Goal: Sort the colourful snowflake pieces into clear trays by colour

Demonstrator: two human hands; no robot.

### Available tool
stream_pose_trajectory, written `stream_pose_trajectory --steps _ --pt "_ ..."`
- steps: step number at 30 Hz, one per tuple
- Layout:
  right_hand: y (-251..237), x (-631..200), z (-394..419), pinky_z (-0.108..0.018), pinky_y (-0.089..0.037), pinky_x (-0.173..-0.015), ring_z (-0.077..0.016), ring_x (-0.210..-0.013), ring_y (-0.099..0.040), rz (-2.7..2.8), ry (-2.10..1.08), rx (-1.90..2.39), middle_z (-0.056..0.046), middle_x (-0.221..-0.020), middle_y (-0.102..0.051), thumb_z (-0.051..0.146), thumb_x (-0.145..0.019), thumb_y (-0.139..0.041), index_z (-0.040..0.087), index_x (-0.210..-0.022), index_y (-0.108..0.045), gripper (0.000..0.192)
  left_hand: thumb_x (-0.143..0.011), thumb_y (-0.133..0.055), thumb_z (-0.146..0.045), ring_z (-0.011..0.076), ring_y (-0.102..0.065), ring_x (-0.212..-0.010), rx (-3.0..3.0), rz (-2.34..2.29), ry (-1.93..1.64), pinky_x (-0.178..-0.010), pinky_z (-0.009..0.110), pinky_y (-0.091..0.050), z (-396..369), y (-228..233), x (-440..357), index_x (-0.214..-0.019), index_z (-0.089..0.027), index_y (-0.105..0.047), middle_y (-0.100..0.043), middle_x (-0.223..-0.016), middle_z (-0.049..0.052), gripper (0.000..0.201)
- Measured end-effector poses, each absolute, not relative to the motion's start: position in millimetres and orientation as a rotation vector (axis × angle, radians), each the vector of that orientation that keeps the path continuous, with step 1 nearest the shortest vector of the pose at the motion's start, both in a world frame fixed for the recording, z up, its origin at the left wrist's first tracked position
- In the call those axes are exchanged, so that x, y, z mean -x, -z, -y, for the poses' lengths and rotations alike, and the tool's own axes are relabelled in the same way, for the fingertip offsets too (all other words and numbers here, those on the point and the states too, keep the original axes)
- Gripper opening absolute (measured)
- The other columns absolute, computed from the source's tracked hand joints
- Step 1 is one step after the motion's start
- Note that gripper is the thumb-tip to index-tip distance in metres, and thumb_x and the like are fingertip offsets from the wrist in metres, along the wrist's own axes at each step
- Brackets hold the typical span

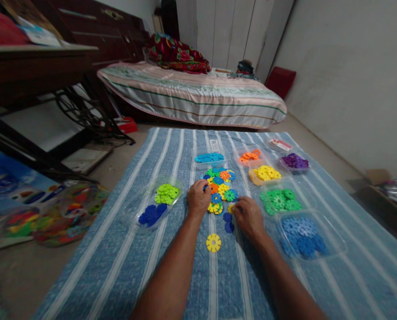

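Observation:
A mixed pile of flat, notched plastic flower discs (223,189) in several colours lies mid-table. My left hand (198,198) is at the pile's left edge, its fingers curled in; a bit of dark blue shows at the fingertips, but what they hold is mostly hidden. On the right, my right hand (250,217) has its fingers closed on the edge of a yellow disc (231,209). Dark blue discs (228,223) lie just beside that hand. Nearer to me, a single yellow notched disc (213,243) rests flat on the cloth.
Clear tubs hold sorted discs: lime (167,194) and navy (152,215) share one at left; light blue (209,158), orange (250,155), yellow (267,173), purple (295,161), green (281,200) and blue (303,235) stand behind and right. A bed (192,95) is beyond.

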State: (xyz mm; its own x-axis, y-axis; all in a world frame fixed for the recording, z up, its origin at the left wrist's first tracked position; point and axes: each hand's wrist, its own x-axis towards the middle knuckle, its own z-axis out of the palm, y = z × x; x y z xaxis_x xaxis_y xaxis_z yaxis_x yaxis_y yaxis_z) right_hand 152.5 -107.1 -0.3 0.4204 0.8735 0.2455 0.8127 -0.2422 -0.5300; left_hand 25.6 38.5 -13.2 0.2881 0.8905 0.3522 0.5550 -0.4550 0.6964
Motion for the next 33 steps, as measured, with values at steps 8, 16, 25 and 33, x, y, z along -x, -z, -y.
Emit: stream_pose_trajectory --steps 8,16,25,33 --pt "1.2 -153.1 106.8 -0.034 -0.046 -0.09 -0.0241 -0.1 -0.061 1.444 -0.088 2.081 -0.01 -0.102 -0.067 0.015 -0.084 -0.054 0.016 -0.077 -0.073 0.02 -0.081 -0.052 -0.018 0.0197 -0.063 -0.104 -2.124 -1.29 -1.005 -0.098 0.033 -0.047 -38.5 12.1 -25.1 -0.088 -0.022 -0.067 -0.069 -0.107 0.005 0.017" --pt "3.6 -154.0 106.5 -0.032 -0.045 -0.09 -0.0228 -0.098 -0.062 1.443 -0.09 2.075 -0.009 -0.102 -0.068 0.016 -0.084 -0.052 0.017 -0.076 -0.073 0.023 -0.081 -0.053 -0.018 0.0188 -0.063 -0.104 -2.123 -1.3 -0.994 -0.098 0.032 -0.047 -38.8 13.0 -25.7 -0.09 -0.021 -0.068 -0.07 -0.108 0.004 0.018" --pt "5.8 -155.0 106.3 -0.032 -0.043 -0.094 -0.0219 -0.102 -0.059 1.425 -0.115 2.091 -0.009 -0.105 -0.067 0.016 -0.085 -0.055 0.017 -0.078 -0.072 0.019 -0.081 -0.053 -0.017 0.0187 -0.064 -0.103 -2.115 -1.289 -1.017 -0.098 0.032 -0.048 -38.6 12.2 -26.0 -0.089 -0.022 -0.068 -0.07 -0.106 0.004 0.017" --pt "5.5 -154.8 106.5 -0.033 -0.044 -0.091 -0.0232 -0.1 -0.06 1.433 -0.105 2.079 -0.01 -0.105 -0.067 0.016 -0.085 -0.056 0.016 -0.077 -0.072 0.018 -0.081 -0.053 -0.018 0.0193 -0.063 -0.104 -2.113 -1.293 -1.02 -0.098 0.033 -0.047 -39.4 14.1 -26.3 -0.088 -0.021 -0.067 -0.07 -0.107 0.005 0.017"
